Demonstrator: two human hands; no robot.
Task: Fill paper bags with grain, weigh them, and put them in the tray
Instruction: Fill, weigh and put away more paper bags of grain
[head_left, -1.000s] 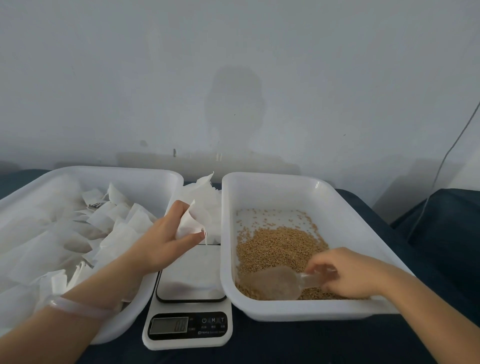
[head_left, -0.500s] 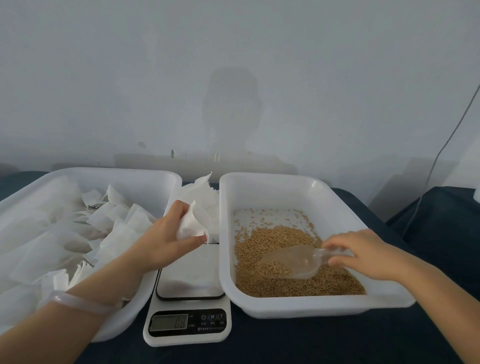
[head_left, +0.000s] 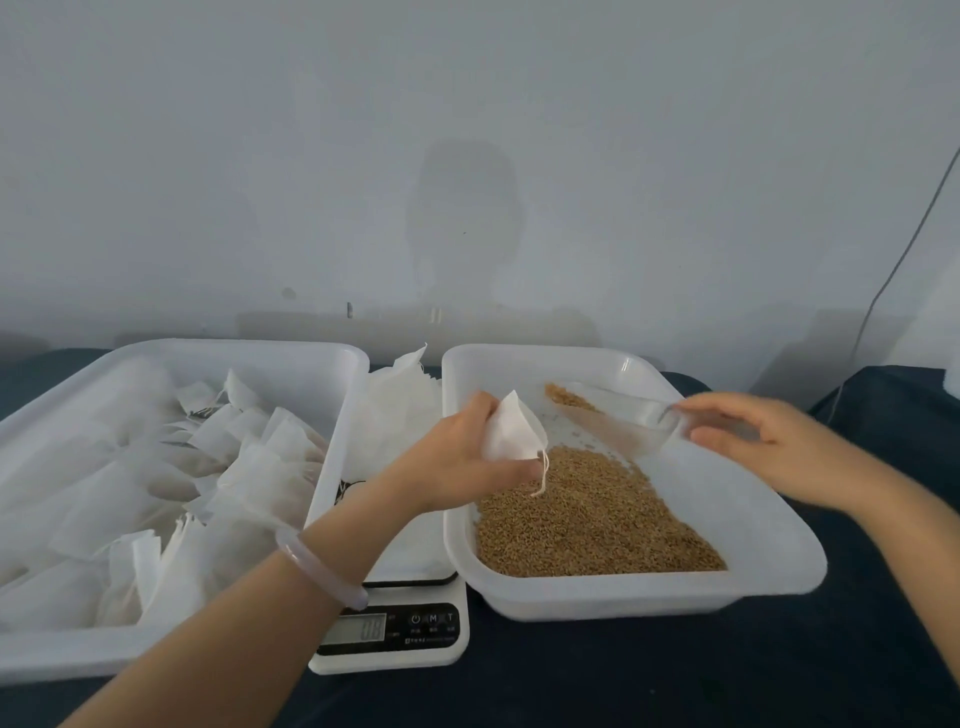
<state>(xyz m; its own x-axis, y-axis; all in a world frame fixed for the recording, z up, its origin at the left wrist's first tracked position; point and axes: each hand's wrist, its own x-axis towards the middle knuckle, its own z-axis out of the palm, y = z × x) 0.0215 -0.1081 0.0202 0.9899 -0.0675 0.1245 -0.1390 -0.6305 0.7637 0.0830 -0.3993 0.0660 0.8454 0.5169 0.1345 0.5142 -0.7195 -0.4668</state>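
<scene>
My left hand (head_left: 457, 457) grips a small white paper bag (head_left: 511, 428) with a drawstring, held over the left side of the white grain tray (head_left: 639, 592). My right hand (head_left: 753, 441) holds the handle of a clear plastic scoop (head_left: 618, 415), raised above the tray with some grain (head_left: 597, 514) at its tip, just right of the bag. Brown grain covers the tray's near half. A white digital scale (head_left: 395, 629) sits between the two trays, partly hidden under my left forearm.
A larger white tray (head_left: 322, 364) on the left holds several white paper bags (head_left: 249, 467). A stack of more bags (head_left: 400, 400) lies behind the scale. Everything rests on a dark blue cloth (head_left: 675, 675). A grey cable (head_left: 893, 260) hangs on the wall at right.
My left hand carried the bag rightward from above the scale to over the grain tray. My right hand lifted the scoop out of the grain and up toward the bag.
</scene>
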